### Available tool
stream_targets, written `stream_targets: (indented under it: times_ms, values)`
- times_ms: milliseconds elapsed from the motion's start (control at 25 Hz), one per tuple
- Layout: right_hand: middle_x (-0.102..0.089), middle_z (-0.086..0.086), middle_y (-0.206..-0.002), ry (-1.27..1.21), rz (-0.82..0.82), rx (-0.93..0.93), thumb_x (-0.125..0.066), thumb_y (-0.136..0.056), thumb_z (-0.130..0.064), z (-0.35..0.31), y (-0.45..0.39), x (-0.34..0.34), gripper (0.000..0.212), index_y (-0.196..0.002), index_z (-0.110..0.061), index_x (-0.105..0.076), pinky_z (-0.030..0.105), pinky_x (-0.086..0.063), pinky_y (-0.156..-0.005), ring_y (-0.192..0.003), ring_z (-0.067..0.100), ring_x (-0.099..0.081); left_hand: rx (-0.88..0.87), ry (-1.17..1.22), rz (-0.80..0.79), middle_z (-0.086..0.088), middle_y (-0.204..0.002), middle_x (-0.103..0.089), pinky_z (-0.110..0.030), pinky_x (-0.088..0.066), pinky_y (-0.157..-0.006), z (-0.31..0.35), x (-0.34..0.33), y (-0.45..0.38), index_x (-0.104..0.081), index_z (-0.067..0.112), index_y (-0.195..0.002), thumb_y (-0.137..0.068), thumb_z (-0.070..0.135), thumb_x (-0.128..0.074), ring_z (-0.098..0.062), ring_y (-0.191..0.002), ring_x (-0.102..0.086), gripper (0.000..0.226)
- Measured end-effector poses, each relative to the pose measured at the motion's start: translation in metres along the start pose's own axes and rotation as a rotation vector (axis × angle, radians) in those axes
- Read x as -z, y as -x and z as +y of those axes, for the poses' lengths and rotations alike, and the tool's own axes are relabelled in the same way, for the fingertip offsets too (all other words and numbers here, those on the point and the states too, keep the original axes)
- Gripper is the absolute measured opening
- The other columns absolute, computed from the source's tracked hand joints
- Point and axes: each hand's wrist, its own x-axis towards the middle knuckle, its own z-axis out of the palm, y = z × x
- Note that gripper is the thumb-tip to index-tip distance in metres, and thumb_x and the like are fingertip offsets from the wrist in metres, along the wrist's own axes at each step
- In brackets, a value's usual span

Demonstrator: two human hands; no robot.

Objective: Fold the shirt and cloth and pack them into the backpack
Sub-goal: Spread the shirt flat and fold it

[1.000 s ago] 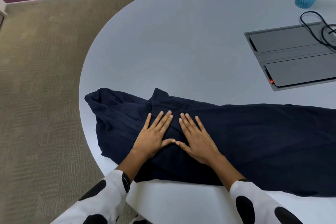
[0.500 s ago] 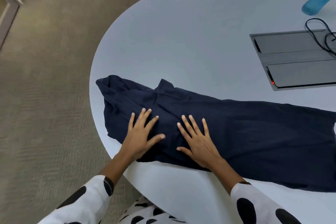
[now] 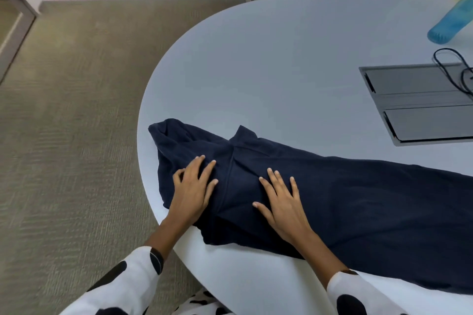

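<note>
the navy shirt (image 3: 332, 194) lies along the near edge of the white table (image 3: 256, 71), its bunched collar end at the rounded left corner and its body running off the right side of the view. the left hand (image 3: 192, 192) rests flat on the crumpled left portion, fingers spread and straight; the right hand (image 3: 284, 202) presses flat just right of a vertical seam or crease, fingers likewise spread. neither hand pinches or grips any fabric; both press down on it. judgement on handling: the garment looks soft, limp and light, with no stiffness of its own, so it should take a crease only where pressed and may slide on the smooth tabletop if pushed sideways. it is not fragile. the best holds appear to be the bunched left end and the near hem, pinched at the edge while the other palm pins the fold line. the left end sits close to the table edge and could droop off if dragged. containers: no backpack is in view, and no second cloth can be told apart. a recessed grey panel (image 3: 419, 102) in the table has its lids closed, contents hidden, with a black cable (image 3: 450, 69) looped over it. a blue bottle (image 3: 453, 20) stands at the far right, contents not discernible.
</note>
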Motion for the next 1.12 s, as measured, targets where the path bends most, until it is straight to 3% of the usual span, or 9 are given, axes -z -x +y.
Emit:
stream_targets:
  times_ms: [120, 240, 360, 480, 640, 760, 920, 1040, 1120]
  values:
    - [-0.015, 0.003, -0.159, -0.006, -0.004, 0.130, -0.020, -0.095, -0.061, -0.022, -0.021, -0.005, 0.073, -0.150, -0.013, -0.022, 0.041, -0.008, -0.115, -0.147, 0.022, -0.012, 0.070, -0.015, 0.038, -0.010, -0.144, -0.043, -0.046, -0.035, -0.093, -0.025, 0.008, -0.018, -0.047, 0.017, -0.137, -0.097, 0.035, -0.028, -0.027, -0.132, -0.040, 0.049]
    - [-0.045, 0.002, -0.146, -0.057, 0.037, 0.138, -0.016, -0.097, -0.061, -0.035, -0.036, -0.012, 0.072, -0.137, -0.011, -0.049, 0.042, -0.017, -0.112, -0.140, 0.026, -0.032, 0.094, -0.091, 0.026, -0.007, -0.137, -0.052, -0.040, -0.033, -0.083, -0.045, 0.009, -0.030, -0.051, 0.016, -0.134, -0.096, 0.036, -0.025, -0.027, -0.116, -0.052, 0.050]
    - [-0.063, 0.000, -0.115, -0.264, 0.247, 0.033, -0.039, -0.095, -0.047, -0.036, -0.056, 0.001, 0.044, -0.116, -0.016, -0.063, 0.045, -0.045, -0.095, -0.111, 0.022, -0.058, 0.107, -0.146, 0.075, -0.005, -0.114, -0.063, -0.038, -0.030, -0.076, -0.053, 0.014, -0.047, -0.060, 0.014, -0.122, -0.096, 0.037, -0.025, -0.026, -0.095, -0.055, 0.049]
    - [-0.054, 0.004, -0.116, -0.285, 0.270, -0.089, -0.062, -0.088, -0.032, -0.033, -0.081, 0.021, 0.035, -0.119, -0.015, -0.059, 0.040, -0.048, -0.083, -0.098, 0.022, -0.057, -0.014, -0.135, 0.056, -0.007, -0.123, -0.060, -0.042, -0.034, -0.088, -0.046, 0.020, -0.068, -0.060, 0.013, -0.122, -0.095, 0.039, -0.045, -0.027, -0.113, -0.051, 0.040]
    - [-0.051, 0.004, -0.128, -0.066, -0.002, -0.115, -0.057, -0.091, -0.036, -0.037, -0.102, 0.025, 0.053, -0.138, -0.017, -0.043, 0.043, -0.037, -0.093, -0.115, 0.026, -0.046, -0.040, -0.121, -0.320, 0.001, -0.140, -0.046, -0.050, -0.008, -0.113, -0.033, 0.024, -0.090, -0.031, 0.022, -0.146, -0.090, 0.054, -0.050, -0.020, -0.137, -0.034, 0.068]
    - [-0.058, -0.005, -0.104, -0.316, 0.156, -0.205, -0.050, -0.091, -0.021, -0.038, -0.095, 0.021, 0.030, -0.119, -0.021, -0.061, 0.039, -0.040, -0.086, -0.103, 0.019, -0.048, 0.062, -0.182, -0.311, 0.004, -0.108, -0.062, -0.043, -0.016, -0.110, -0.041, 0.035, -0.099, -0.059, 0.024, -0.107, -0.089, 0.054, -0.049, -0.016, -0.105, -0.056, 0.036]
    - [-0.045, -0.013, -0.082, -0.596, 0.212, -0.224, -0.050, -0.084, -0.023, -0.031, -0.082, 0.019, 0.023, -0.092, -0.028, -0.071, 0.033, -0.035, -0.084, -0.088, 0.009, -0.041, 0.278, 0.017, -0.244, 0.007, -0.077, -0.060, -0.038, -0.026, -0.086, -0.042, 0.048, -0.097, -0.056, 0.022, -0.071, -0.085, 0.040, -0.053, -0.016, -0.078, -0.056, 0.023]
    - [-0.044, -0.012, -0.091, -0.447, 0.078, -0.125, -0.053, -0.085, -0.030, -0.034, -0.079, 0.017, 0.021, -0.095, -0.031, -0.071, 0.031, -0.023, -0.086, -0.094, 0.008, -0.039, 0.204, -0.015, -0.121, 0.002, -0.102, -0.059, -0.039, -0.025, -0.086, -0.026, 0.041, -0.090, -0.061, 0.021, -0.095, -0.086, 0.029, -0.053, -0.019, -0.093, -0.054, 0.014]
    - [-0.045, -0.013, -0.093, -0.438, 0.059, -0.119, -0.054, -0.087, -0.032, -0.038, -0.079, 0.019, 0.018, -0.093, -0.031, -0.071, 0.031, -0.021, -0.087, -0.095, 0.007, -0.040, -0.048, -0.019, -0.010, -0.002, -0.127, -0.055, -0.040, -0.028, -0.087, -0.014, 0.034, -0.089, -0.058, 0.020, -0.118, -0.083, 0.010, -0.057, -0.024, -0.108, -0.053, 0.037]
